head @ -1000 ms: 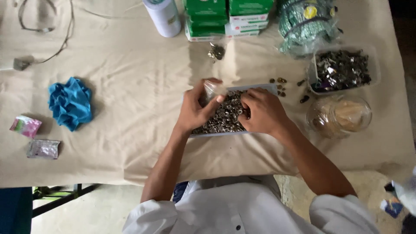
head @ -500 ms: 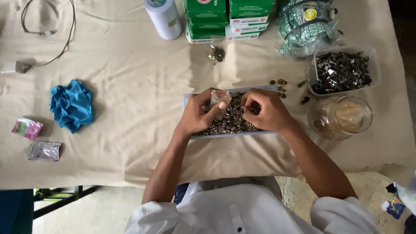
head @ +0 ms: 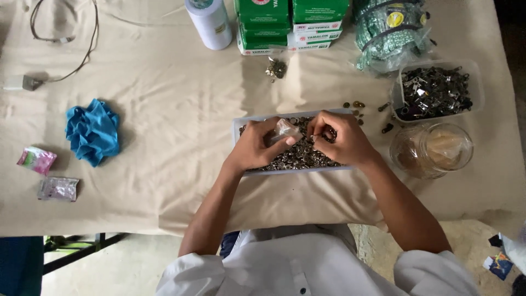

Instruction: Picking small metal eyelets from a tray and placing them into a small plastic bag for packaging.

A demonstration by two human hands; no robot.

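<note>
Left hand over shallow white tray, fingers pinched on small clear plastic bag, held just above tray contents. Right hand just beside, fingers narrowed to a pinch at the bag's edge; whether a piece sits between them, cannot tell, too small. Tray directly under both sets of fingers, filled with small dark round metal fasteners, heaped.

Beyond the right fingers, on beige cloth-covered worktop: a few loose fasteners. Further out to the right of them: clear plastic tub of mixed metal clips, and nearer the body a round clear jar, brownish inside. Past the tub, clear bag of green packets.

Straight ahead of the fingers, well apart: small pile of metal pieces, stacked green-and-white boxes, white cylindrical container.

Well left of left fingers: crumpled blue cloth, two small sachets, cable with plug at far corner.
</note>
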